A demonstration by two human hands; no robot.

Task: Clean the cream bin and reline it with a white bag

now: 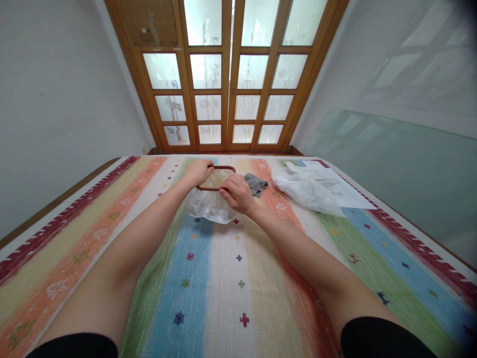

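Above the far middle of the striped tablecloth, both hands grip a reddish-brown rounded rectangular frame. Its left side is in the closed fingers of my left hand. My right hand is closed on the near right corner. Translucent white plastic shows through the frame's opening and hangs below its near edge; whether it is fixed to the frame I cannot tell. A small folded grey cloth with dark marks lies just beyond my right hand.
A crumpled white plastic bag rests on the right, partly over a white sheet. The striped tablecloth covers the table. Wooden doors with frosted panes stand behind, and a pale glass panel leans along the right wall.
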